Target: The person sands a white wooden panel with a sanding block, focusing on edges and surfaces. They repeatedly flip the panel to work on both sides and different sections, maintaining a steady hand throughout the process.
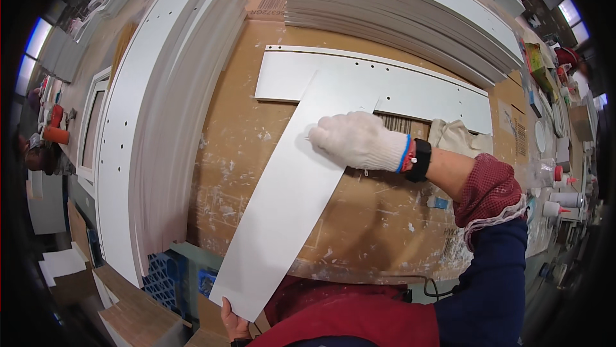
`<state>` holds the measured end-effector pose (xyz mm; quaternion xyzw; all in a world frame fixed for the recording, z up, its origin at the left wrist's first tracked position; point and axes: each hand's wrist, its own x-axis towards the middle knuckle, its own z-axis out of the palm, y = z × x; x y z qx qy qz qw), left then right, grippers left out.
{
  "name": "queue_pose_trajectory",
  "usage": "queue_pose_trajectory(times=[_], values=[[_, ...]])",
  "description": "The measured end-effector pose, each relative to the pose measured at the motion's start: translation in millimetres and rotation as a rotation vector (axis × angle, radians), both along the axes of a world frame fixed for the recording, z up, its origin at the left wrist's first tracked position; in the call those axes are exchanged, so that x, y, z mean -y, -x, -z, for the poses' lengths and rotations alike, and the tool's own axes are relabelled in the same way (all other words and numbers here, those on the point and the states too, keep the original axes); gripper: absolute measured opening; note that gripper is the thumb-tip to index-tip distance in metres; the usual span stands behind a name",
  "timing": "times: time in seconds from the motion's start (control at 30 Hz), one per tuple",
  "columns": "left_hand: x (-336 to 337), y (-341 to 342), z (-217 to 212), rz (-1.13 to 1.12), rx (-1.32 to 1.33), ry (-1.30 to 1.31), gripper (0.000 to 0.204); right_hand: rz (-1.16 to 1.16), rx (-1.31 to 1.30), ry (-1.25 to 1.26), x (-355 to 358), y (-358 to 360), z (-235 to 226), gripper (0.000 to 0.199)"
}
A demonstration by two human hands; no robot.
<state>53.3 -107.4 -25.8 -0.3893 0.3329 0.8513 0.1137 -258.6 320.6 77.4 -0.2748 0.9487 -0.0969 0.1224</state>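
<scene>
A plain white board (282,196) slants from my waist up to the far middle. Its far end lies over a second white board (436,87) with a groove and small holes. My left hand (235,322), bare, grips the near end by its edge, with part of the fingers hidden underneath. On the plain board's upper half rests my right hand (359,142) in a white knit glove, fingers curled closed. A tiny shiny tip shows at its knuckles; whatever it belongs to is hidden in the fist. A crumpled off-white cloth (457,138) lies beyond the right wrist.
Drilled white boards stand in a tall stack (125,122) on the left and another stack (398,0) at the back. Paint-specked cardboard (237,212) covers the table. Bottles with red caps (557,208) stand at the right edge. A blue plastic crate (165,279) sits at lower left.
</scene>
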Motion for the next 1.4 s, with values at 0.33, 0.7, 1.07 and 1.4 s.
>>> queue_pose_trajectory(times=[0.33, 0.7, 1.07, 1.4], values=[[1, -5, 4, -0.030, 0.023, 0.058, 0.055, 0.638, -0.195, -0.072, -85, 63, -11, 0.017], [-2, 4, -3, -0.017, -0.005, 0.003, 0.053, 0.611, -0.180, -0.032, -87, 43, -7, 0.025], [1, 5, -6, -0.038, -0.016, 0.008, 0.051, 0.579, -0.183, -0.109, -81, 85, -4, 0.019], [-40, 22, -11, -0.066, -0.090, -0.144, 0.049, 0.481, -0.017, -0.039, -48, 7, -35, 0.019]])
